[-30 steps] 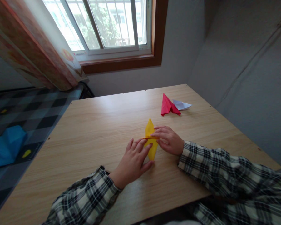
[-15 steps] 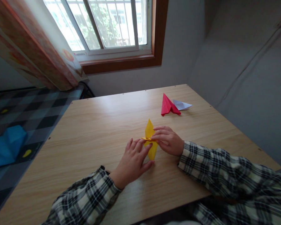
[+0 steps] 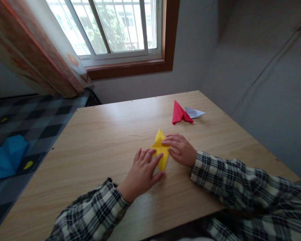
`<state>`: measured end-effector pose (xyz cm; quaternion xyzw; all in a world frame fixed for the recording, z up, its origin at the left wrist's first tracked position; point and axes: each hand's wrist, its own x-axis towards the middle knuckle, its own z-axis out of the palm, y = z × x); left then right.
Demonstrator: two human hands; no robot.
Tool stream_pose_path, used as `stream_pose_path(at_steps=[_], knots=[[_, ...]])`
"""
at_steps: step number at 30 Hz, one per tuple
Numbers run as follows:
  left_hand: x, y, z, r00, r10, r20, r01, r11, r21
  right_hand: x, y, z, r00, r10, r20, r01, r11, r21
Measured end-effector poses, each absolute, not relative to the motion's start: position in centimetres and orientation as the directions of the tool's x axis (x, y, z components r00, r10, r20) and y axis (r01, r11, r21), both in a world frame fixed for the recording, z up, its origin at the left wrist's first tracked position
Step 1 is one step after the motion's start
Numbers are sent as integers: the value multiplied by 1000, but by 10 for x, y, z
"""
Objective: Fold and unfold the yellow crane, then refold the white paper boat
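A yellow folded paper [image 3: 161,154] lies on the wooden table in front of me, spread in a four-pointed shape with creases across its middle. My left hand [image 3: 145,167] holds it from the lower left: fingertips at its left point, index finger over the lower part, thumb by the bottom tip. From the right, my right hand [image 3: 180,149] has its fingers on the upper right of the paper and its thumb at the right point. Those fingers cover part of the right side.
Farther back on the table [image 3: 110,134] stands a red folded paper [image 3: 180,113], with a white folded paper [image 3: 193,112] beside it. At left, a blue folded paper [image 3: 8,157] rests on a checked cloth [image 3: 40,117]. A window and curtain are behind.
The narrow raised fold across the yellow paper's middle has spread out and flattened, its upper part now showing a broad flap. My right fingers shifted slightly; my left hand stayed in place.
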<state>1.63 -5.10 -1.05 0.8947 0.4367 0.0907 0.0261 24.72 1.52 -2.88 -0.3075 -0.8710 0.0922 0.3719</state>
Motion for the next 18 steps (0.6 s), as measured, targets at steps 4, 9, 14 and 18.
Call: stream_pose_path(at_steps=[4,9,14,18], knots=[[16,-51,-10,597,789,145,780,-613,128,247,14,-26,-549,638,539,511,767,-388],[17,-51,-8,593,789,161,780,-613,129,247,15,-26,-567,708,421,590,705,-392],[17,-51,-10,588,782,209,773,-619,140,248,15,-28,-587,711,388,593,703,-391],[15,-50,-15,592,770,238,761,-632,148,248,15,-29,-592,687,422,563,727,-394]])
